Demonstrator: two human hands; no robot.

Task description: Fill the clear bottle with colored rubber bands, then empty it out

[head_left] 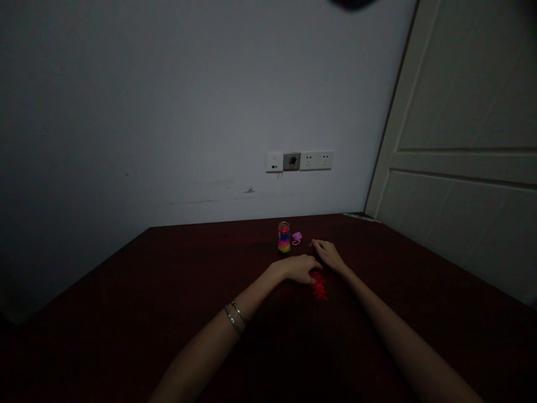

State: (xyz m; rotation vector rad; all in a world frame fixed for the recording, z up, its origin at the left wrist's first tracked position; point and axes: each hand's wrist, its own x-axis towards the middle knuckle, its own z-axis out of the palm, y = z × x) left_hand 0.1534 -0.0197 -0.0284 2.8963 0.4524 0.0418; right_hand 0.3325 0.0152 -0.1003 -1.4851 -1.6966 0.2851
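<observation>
A clear jar (pixel 284 237) stands upright on the dark red table (pixel 201 263), filled with layers of small red, blue, pink and yellow pieces. Beside it on the right lies a purple lid-like item with a loop (pixel 297 237). My left hand (pixel 302 269) reaches over the upper left edge of a small heap of red pieces (pixel 319 287), thumb and fingers apart around it; whether it pinches a piece is too small to tell. Resting on the table to the right of the lid-like item, my right hand (pixel 329 254) has its fingers curled, their tips hard to make out.
A pale wall (pixel 201 112) with a row of sockets (pixel 316 160) rises behind the table. On the right stands a white panelled door (pixel 461 129). A thin pale strip (pixel 361 218) lies at the table's back right corner.
</observation>
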